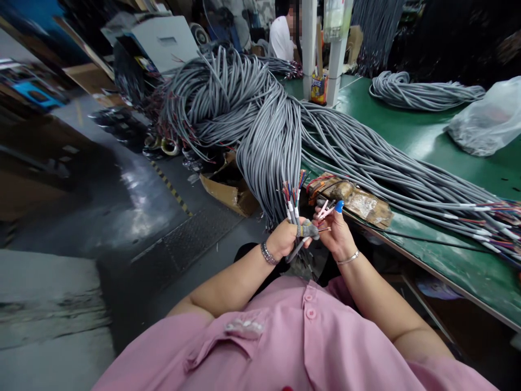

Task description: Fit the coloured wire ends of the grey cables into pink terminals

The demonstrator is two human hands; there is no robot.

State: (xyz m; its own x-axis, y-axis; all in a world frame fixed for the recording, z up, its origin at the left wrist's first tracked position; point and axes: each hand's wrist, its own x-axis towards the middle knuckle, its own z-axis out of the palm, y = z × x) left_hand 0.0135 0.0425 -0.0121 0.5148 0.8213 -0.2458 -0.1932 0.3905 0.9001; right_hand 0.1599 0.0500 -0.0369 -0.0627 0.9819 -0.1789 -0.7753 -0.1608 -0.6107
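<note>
My left hand (285,238), a grey knitted cover on a finger, is closed around grey cables (293,217). Their ends stand up with white bands and fanned coloured wires (296,190). Close beside it on the right is my right hand (337,234), its thumb in a blue finger cot (339,206). Between its thumb and fingers sits a small pale pink clip-like tool (324,210); its exact kind is unclear. Thin stripped wire ends (324,229) show between the two hands. A large bundle of grey cables (271,141) hangs just beyond them.
A green table (439,255) runs along the right, with long grey cables (378,146) across it. A taped cardboard piece (362,203) lies at its near edge. Further back are a coiled cable bundle (419,92) and a plastic bag (488,119). Behind a post (309,49) sits a person (280,38).
</note>
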